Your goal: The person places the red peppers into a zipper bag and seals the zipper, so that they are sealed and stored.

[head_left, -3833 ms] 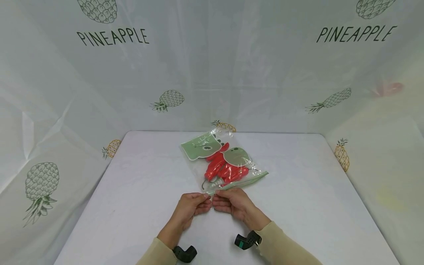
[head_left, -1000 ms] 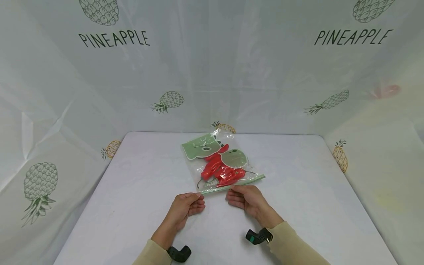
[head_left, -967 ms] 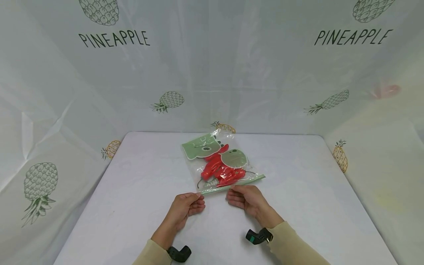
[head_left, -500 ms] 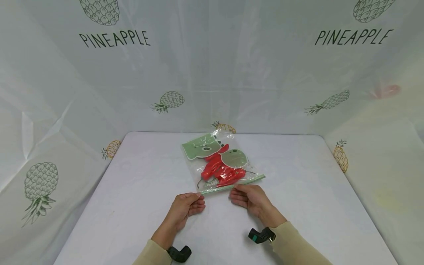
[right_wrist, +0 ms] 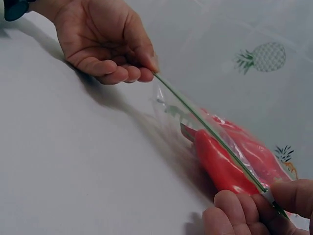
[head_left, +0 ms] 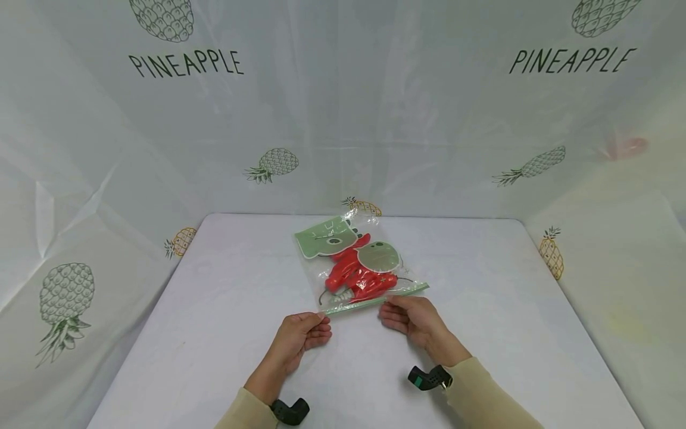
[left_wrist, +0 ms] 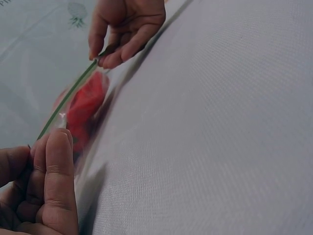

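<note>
A clear zip bag (head_left: 407, 271) with green printed patches lies on the table, its green zip edge (head_left: 354, 306) facing me. Inside it are several red peppers (head_left: 343, 269) with thin dark stems. My left hand (head_left: 301, 335) pinches the left end of the zip edge between thumb and forefinger. Farther right along that edge, my right hand (head_left: 415, 322) pinches the zip at a small whitish slider (right_wrist: 267, 196), which shows between its fingertips in the right wrist view. Between the two hands the zip strip (left_wrist: 68, 95) runs straight and taut, lifted in the left wrist view.
The bag rests on a white-covered table (head_left: 225, 286). Around the table's back and sides hangs a pale curtain (head_left: 343, 107) printed with pineapples. A black wrist camera (head_left: 430, 378) sits on the right wrist, and another black camera (head_left: 290, 411) on the left.
My right hand has slid rightward along the zip edge, away from my left hand, which stays at the left end. Earlier both hands were close together there; the bag has turned slightly.
</note>
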`<state>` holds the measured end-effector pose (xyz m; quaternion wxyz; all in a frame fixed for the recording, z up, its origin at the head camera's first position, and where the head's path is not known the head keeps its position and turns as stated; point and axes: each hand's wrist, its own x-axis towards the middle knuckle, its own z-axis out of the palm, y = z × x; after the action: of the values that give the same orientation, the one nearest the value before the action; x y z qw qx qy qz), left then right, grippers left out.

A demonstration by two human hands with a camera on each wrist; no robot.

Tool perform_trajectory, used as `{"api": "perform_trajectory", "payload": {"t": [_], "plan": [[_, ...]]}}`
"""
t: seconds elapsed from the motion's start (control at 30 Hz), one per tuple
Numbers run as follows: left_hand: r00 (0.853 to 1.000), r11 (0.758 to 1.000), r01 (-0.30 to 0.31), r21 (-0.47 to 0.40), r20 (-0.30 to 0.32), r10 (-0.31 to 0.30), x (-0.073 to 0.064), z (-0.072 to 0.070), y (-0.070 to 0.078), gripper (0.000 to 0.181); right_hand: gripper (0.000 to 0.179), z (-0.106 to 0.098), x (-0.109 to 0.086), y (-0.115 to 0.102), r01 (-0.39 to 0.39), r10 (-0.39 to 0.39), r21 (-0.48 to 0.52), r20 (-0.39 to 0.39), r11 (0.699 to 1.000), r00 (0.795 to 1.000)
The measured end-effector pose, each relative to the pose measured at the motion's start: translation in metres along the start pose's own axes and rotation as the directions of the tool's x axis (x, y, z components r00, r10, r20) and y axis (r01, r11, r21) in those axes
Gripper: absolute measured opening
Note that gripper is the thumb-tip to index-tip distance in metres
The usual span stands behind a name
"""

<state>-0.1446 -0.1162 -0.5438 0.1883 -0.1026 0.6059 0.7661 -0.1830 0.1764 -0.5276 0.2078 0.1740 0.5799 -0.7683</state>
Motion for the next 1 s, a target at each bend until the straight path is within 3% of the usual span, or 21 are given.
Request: {"api": "perform_trajectory", "payload": {"t": [1.0], "plan": [[1.0,1.0,-0.001,0.027,-0.008,0.002,-0.001,-0.009,-0.001,0.038,0.036,-0.03,0.0,-0.011,0.015,-0.012,0.041,-0.069,0.999,0.998]]}}
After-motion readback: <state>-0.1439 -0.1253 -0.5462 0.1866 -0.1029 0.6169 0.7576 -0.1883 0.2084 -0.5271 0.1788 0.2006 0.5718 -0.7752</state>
